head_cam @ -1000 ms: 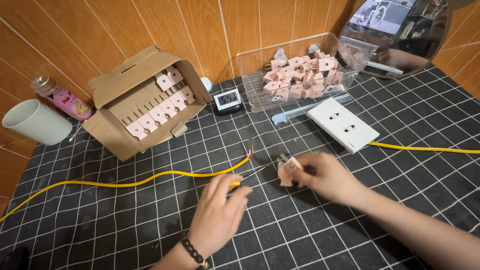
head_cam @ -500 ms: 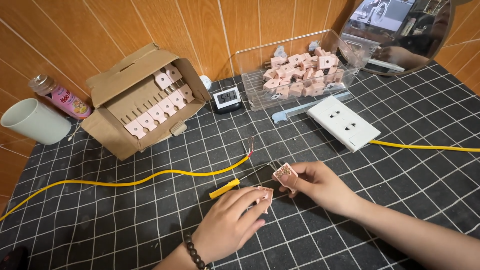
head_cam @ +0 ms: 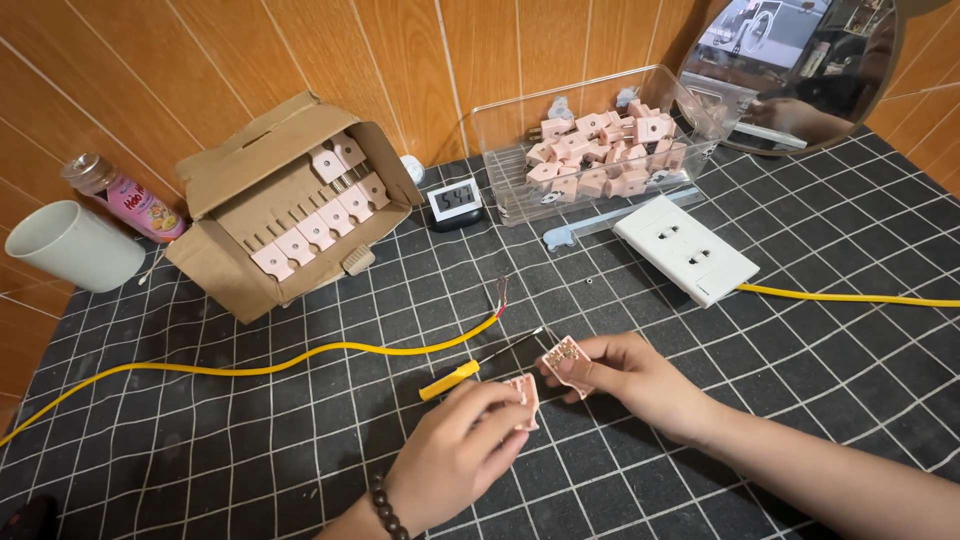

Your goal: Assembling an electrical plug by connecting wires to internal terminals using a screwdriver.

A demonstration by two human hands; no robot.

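Black matting with a white grid covers the bench (head_cam: 800, 330), which backs onto a wall of orange-brown tiles. Nearest the camera, the left hand (head_cam: 455, 455) pinches one pink plug half (head_cam: 524, 397) between fingers and thumb, and just right of it the right hand (head_cam: 625, 372) grips the other pink half (head_cam: 567, 358), its inner face with small metal parts turned up. The two halves sit close but apart, so the plug appears opened and not yet wired or closed.

Just beyond the hands lies a screwdriver (head_cam: 480, 362) with a yellow handle, untouched. Past the screwdriver's tip, the stripped end of a yellow cable (head_cam: 300, 362) shows bare red and pale cores, joined to nothing; the cable runs off left of the screwdriver. A white double socket plate (head_cam: 685, 248) lies beyond and right of the screwdriver, with a second yellow cable (head_cam: 850, 297) leading from it.

Farther back, left of the screwdriver, an open cardboard box (head_cam: 290, 205) lies tipped, holding rows of pink plugs in card slots. A small digital clock (head_cam: 452, 202) stands right of the box. Right again, a clear plastic tub (head_cam: 600, 140) holds a loose heap of pink plugs. A white cup (head_cam: 72, 245) and a small bottle (head_cam: 125, 197) sit far left.
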